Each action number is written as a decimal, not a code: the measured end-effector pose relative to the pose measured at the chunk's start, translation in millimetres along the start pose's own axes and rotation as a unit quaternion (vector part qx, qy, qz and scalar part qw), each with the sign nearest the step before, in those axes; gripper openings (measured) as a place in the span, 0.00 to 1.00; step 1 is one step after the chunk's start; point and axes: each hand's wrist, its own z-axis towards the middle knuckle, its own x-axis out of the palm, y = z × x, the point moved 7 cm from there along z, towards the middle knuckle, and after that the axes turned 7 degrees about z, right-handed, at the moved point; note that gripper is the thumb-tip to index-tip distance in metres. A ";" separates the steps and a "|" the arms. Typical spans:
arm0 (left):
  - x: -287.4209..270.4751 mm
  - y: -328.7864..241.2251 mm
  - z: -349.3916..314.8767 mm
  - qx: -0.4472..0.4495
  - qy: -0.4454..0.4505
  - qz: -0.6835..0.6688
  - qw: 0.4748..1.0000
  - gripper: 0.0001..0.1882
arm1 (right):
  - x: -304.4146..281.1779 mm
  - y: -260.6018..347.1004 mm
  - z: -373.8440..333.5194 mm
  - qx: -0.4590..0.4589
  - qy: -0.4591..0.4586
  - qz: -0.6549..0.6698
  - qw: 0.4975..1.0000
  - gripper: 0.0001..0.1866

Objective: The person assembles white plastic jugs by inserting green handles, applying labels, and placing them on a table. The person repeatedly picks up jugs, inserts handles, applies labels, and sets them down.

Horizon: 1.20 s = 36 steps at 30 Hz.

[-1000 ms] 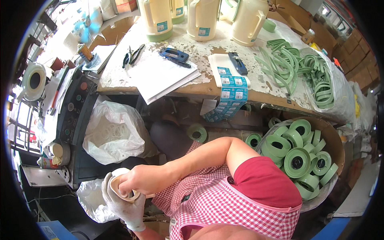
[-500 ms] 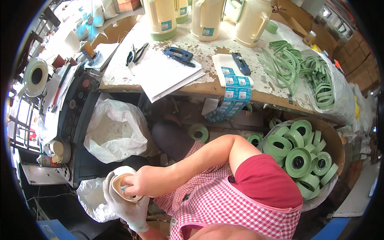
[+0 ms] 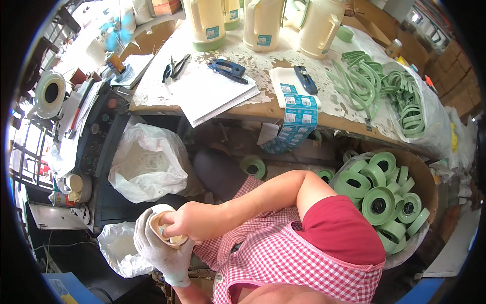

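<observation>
My left hand (image 3: 161, 249), in a pale work glove, is wrapped round a cream-coloured hollow plastic piece (image 3: 163, 209) with a wide round opening. The bare fingers of my right hand (image 3: 186, 221) reach into that opening, curled and pressed together; whatever they may pinch inside is hidden. Both hands are low on the left, in front of my checked apron. Just beyond them stands an open white plastic bag (image 3: 152, 172) with thin clear rings inside. A second white bag (image 3: 119, 248) lies under and beside my left hand.
On the worn bench (image 3: 349, 119) are cream jugs (image 3: 263, 25), pliers (image 3: 175, 68), paper sheets (image 3: 217, 101), a blue cutter (image 3: 305, 80), a label strip (image 3: 299, 119) and green handle strips (image 3: 360, 83). Green plastic rings (image 3: 378, 204) fill a lined box at right. A dark machine (image 3: 101, 126) stands left.
My hands and the cream piece have shifted slightly right, partly with the whole view. The right hand's fingers stay inside the opening, its wrist turned a little.
</observation>
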 end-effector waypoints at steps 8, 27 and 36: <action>-7.8 -5.9 8.7 0.040 -0.034 -0.012 0.999 0.39 | -14.1 11.2 -6.6 -0.026 -0.014 0.017 0.999 0.24; -2.7 -4.4 -1.7 0.038 -0.042 -0.001 0.998 0.42 | -9.6 8.5 -6.8 0.008 0.059 -0.017 0.998 0.20; 2.7 -10.3 1.7 0.033 -0.039 -0.019 0.999 0.42 | -4.2 2.3 -12.9 -0.029 0.033 -0.078 0.996 0.16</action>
